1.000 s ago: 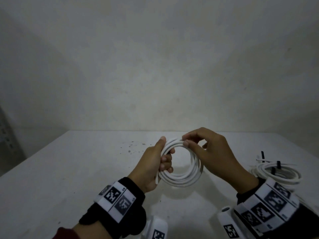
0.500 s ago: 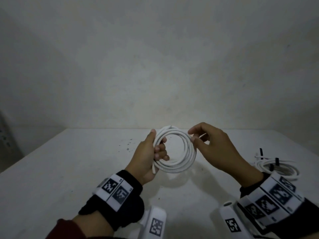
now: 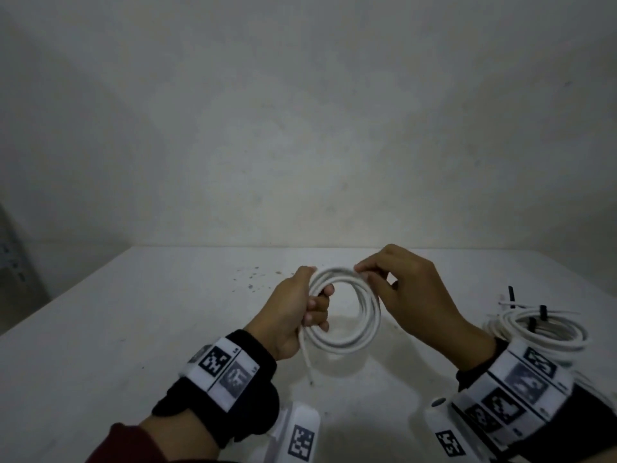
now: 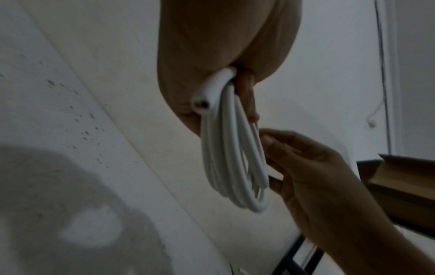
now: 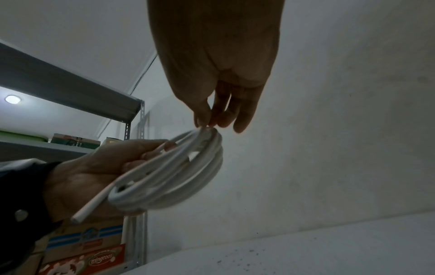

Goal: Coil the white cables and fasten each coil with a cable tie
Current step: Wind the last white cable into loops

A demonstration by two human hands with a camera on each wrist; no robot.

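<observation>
A white cable coil of several loops hangs in the air above the white table. My left hand grips the coil's left side, fingers curled through the ring; a loose cable end dangles below it. My right hand pinches the coil's top right between thumb and fingertips. The left wrist view shows the coil edge-on with the cut cable end by the palm. In the right wrist view the right fingertips touch the coil.
Finished white coils bound with black cable ties lie on the table at the right. A bare wall stands behind. A metal shelf rack with cardboard boxes stands at the left.
Both hands and the coil lowered slightly from half a second ago. The right hand shifted along the coil's top. A loose cable end now dangles below my left hand.
</observation>
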